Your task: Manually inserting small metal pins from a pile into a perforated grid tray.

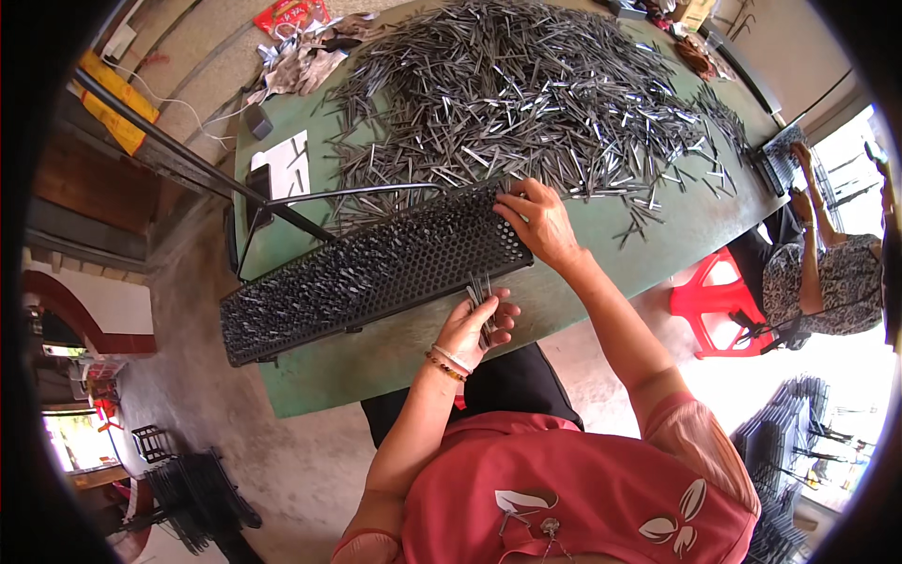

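Observation:
My left hand [473,327] is closed round a small bunch of thin metal strips [478,288], their ends poking up past the thumb. It is just in front of the near edge of a long black perforated rack [427,256]. The rack lies slantwise on the green table, its left part filled with upright dark strips and its right part showing bare round holes. My right hand [540,224] is over the rack's right end, fingers bent together at the holes. Whatever those fingertips hold is hidden.
A large heap of loose dark strips [526,103] covers the far part of the green table [310,385]. A black metal bar frame [268,202] stands at the left, beside a white sheet [282,164]. At the right, another person [817,273] works near a red stool [709,301].

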Action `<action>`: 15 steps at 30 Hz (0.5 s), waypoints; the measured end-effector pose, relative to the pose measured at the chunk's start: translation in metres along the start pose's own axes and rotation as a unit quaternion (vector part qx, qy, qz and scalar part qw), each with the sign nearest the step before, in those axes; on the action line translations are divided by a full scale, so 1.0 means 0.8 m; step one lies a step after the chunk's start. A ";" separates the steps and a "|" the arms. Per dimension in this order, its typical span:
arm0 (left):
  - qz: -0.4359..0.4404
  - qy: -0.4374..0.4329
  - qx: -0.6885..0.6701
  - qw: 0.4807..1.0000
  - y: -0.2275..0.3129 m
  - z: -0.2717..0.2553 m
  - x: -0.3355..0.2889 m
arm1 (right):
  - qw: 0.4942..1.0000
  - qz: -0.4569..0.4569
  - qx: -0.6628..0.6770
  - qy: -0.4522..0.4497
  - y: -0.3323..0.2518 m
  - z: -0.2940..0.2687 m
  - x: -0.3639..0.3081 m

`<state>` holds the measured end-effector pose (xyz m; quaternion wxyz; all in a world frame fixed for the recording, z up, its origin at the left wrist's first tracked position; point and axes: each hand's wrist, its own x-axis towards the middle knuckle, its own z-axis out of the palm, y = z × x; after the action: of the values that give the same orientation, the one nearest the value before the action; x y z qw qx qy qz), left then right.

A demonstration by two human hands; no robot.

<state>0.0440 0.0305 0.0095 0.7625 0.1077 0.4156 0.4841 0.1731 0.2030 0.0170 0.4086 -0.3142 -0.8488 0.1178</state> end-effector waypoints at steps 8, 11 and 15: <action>0.053 -0.036 0.008 0.998 0.009 0.011 -0.011 | 0.953 0.200 0.188 -0.132 -0.036 -0.033 -0.012; 0.075 -0.058 0.030 0.995 0.010 0.015 -0.010 | 0.887 0.206 0.351 -0.219 -0.063 -0.036 -0.031; 0.064 -0.076 0.040 0.994 0.003 0.019 -0.010 | 0.798 0.332 0.418 -0.281 -0.069 -0.043 -0.038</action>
<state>0.0521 0.0290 0.0249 0.7544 0.2007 0.3681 0.5050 0.1897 0.1391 0.0450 0.1797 -0.3287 -0.6382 0.6726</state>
